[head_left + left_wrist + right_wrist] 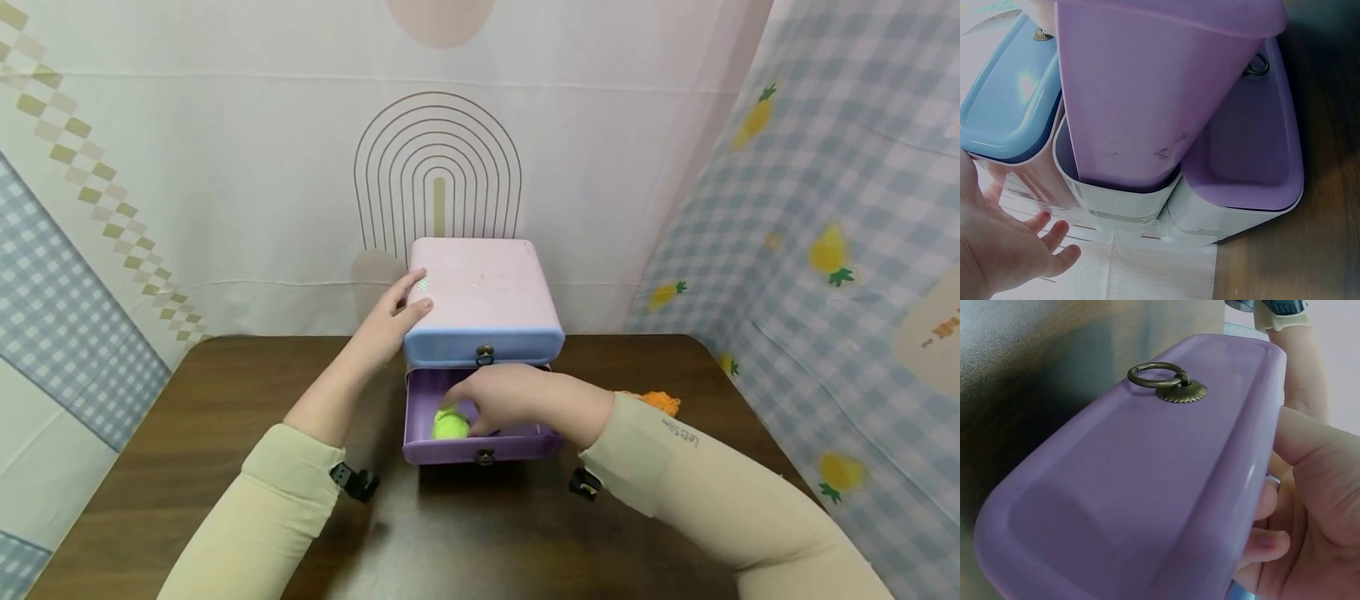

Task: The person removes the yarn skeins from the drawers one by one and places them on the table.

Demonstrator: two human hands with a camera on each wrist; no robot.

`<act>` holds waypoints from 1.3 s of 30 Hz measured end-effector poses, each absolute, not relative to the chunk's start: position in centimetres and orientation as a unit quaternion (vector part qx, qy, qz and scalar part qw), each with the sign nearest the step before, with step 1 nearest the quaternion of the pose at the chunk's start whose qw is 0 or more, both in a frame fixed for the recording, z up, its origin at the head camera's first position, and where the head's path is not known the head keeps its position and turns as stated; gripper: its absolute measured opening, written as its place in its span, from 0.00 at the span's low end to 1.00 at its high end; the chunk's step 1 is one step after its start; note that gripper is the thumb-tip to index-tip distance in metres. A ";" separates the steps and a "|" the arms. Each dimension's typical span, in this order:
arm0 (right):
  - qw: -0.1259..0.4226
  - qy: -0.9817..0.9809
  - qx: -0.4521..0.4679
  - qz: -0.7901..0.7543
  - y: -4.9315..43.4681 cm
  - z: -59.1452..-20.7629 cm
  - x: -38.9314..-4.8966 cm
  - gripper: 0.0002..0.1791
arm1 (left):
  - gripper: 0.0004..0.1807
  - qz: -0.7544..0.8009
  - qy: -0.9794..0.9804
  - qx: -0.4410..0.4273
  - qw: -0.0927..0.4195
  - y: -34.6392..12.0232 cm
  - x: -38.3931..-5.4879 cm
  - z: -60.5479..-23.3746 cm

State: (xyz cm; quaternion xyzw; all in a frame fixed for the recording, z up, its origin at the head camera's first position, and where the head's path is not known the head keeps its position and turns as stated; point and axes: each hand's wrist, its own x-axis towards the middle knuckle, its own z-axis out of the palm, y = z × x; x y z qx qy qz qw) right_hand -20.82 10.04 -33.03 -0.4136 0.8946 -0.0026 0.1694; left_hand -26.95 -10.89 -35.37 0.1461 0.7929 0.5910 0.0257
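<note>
A small chest of drawers has a pink top [480,279], a blue top drawer [442,346] and a purple drawer [420,454] pulled out below it. My left hand [390,321] rests against the top's left edge, fingers loosely extended; the left wrist view has this hand [1016,244] beside the casing. Inside the purple drawer lies a yellow-green ball [450,423], seemingly yarn. My right hand [510,400] reaches down over the drawer front, fingers and thumb curled about the ball. In the right wrist view, the drawer front partly hides the fingers and the ball is out of sight.
Orange yarn [660,403] lies on the wooden table [225,417], partly behind the right sleeve. A lower purple drawer [1247,137] is pushed in beneath the pulled-out one. Its front carries a ring handle, as does the open drawer's [1157,375]. A patterned cloth [262,167] hangs behind.
</note>
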 end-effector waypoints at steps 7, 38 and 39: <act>0.188 0.890 -0.414 0.032 9.0 -33.7 -21.2 0.26 | 0.34 0.597 0.787 0.152 0.029 -10.9 -26.9 -35.2; 0.189 0.898 -0.397 -0.030 10.5 -32.2 -21.8 0.24 | 0.33 0.586 0.795 0.155 0.019 -11.0 -27.2 -35.5; 0.187 0.898 -0.396 -0.035 10.7 -32.1 -21.8 0.24 | 0.33 0.586 0.795 0.154 0.020 -11.0 -27.2 -35.5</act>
